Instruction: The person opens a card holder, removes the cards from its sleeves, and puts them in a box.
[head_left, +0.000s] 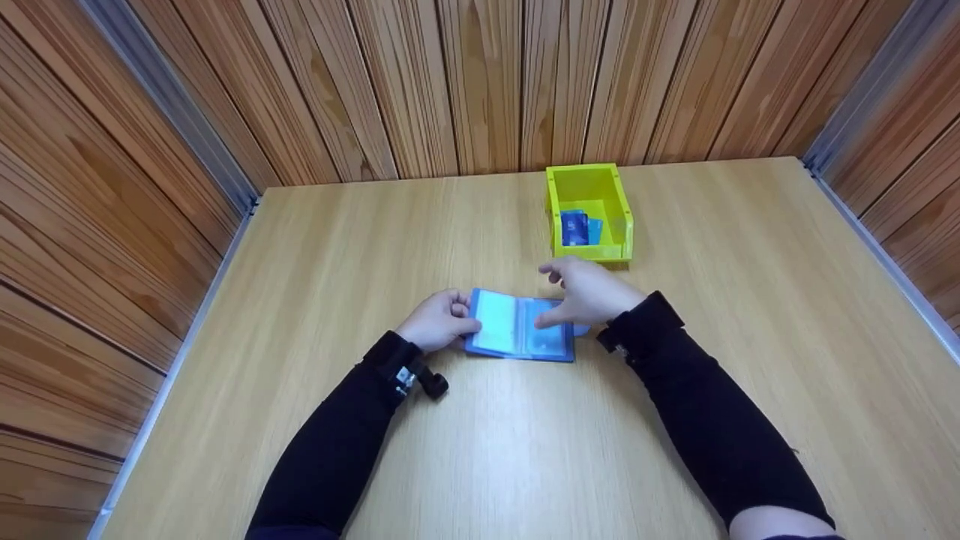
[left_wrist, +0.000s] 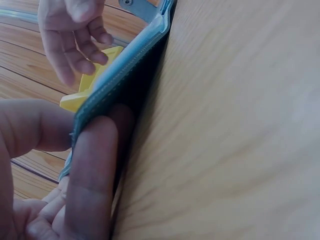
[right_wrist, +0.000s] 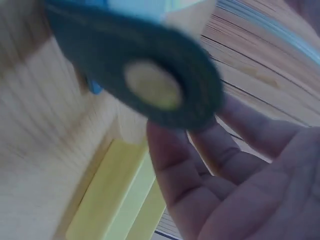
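A blue card holder (head_left: 496,324) lies spread open with clear sleeves showing. My left hand (head_left: 437,321) pinches its left edge, thumb on top and fingers underneath. From the left wrist view, that edge of the holder (left_wrist: 125,65) is tilted up off the tabletop. Over the right half hovers my right hand (head_left: 596,291), its fingers spread and loosely bent, nothing between them. The holder's strap with a round metal snap (right_wrist: 155,85) sticks out at the right and overlaps the right fingertips in the right wrist view.
Behind the right hand stands a yellow-green open-front bin (head_left: 624,210) with several blue cards (head_left: 575,229) inside. Wood-panelled walls (head_left: 480,90) border the light wooden table (head_left: 360,247) at the back and sides.
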